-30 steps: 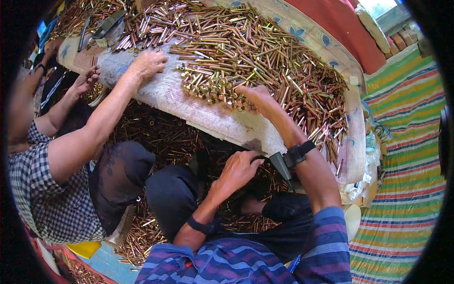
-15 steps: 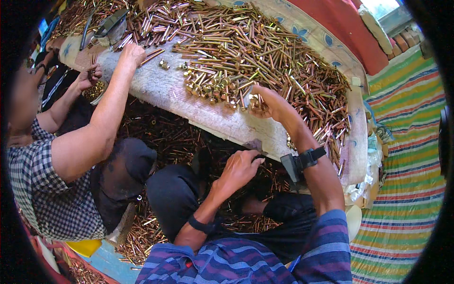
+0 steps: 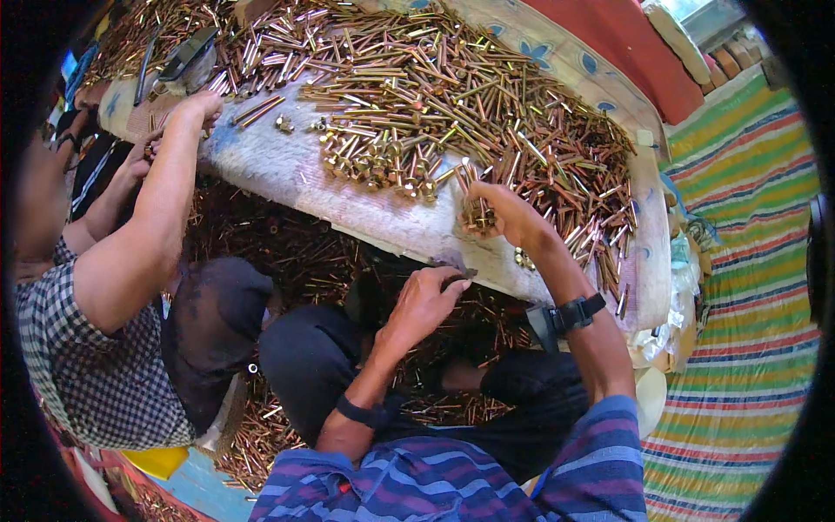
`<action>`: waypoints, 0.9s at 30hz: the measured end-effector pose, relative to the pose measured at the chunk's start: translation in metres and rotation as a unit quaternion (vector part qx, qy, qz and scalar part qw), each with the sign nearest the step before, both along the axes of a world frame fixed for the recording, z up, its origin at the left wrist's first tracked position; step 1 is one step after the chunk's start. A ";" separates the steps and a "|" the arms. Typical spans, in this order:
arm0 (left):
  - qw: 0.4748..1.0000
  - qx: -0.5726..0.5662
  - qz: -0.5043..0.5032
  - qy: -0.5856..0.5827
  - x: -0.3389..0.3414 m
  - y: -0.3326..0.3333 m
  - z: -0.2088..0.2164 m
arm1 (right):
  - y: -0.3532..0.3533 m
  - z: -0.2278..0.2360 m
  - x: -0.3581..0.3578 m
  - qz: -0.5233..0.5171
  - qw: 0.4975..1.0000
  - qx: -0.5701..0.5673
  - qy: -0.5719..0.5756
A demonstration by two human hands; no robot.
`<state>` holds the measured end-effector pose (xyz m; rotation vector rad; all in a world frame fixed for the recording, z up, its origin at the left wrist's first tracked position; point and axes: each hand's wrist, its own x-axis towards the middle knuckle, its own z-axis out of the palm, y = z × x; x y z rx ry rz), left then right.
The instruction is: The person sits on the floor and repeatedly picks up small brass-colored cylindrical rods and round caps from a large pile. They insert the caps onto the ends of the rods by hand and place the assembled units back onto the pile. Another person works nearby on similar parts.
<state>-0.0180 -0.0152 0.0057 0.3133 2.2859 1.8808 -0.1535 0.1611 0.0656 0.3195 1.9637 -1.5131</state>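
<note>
My right hand (image 3: pixel 504 214) is closed around a small bunch of bolts (image 3: pixel 475 211), just above the cloth-covered table's front part. Their shafts and heads show between the fingers. Beside it, a cluster of bolts with heads or nuts (image 3: pixel 374 163) lies at the near side of a large heap of long brass-coloured bolts (image 3: pixel 487 96). My left hand (image 3: pixel 424 304) is lower, by the table's near edge, with its fingers curled and the thumb against the index finger. A small dark thing appears at its fingertips, too unclear to name.
On the left, a co-worker's hand (image 3: pixel 202 108) reaches over the worn table cover (image 3: pixel 261 157). A dark tool-like object (image 3: pixel 187 54) lies at the far left. More bolts (image 3: pixel 296 252) lie below the table. Plastic bags (image 3: pixel 683 283) and a striped sheet (image 3: pixel 748 287) are at right.
My right hand has drawn a bunch of bolts away from the cluster, toward me and slightly right. My left hand stays by the edge. The co-worker's reaching hand has moved left; the view has shifted slightly.
</note>
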 end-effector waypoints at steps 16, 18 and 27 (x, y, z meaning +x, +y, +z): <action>0.979 0.135 0.040 -0.149 -0.009 -0.002 0.009 | 0.006 -0.009 0.027 -0.151 0.981 -0.085 0.092; 0.976 0.119 0.033 -0.179 -0.012 -0.005 0.013 | 0.006 -0.013 0.027 -0.149 0.978 -0.095 0.112; 0.989 0.020 0.145 0.037 -0.060 0.013 0.031 | 0.011 -0.046 0.021 -0.040 0.915 0.085 0.392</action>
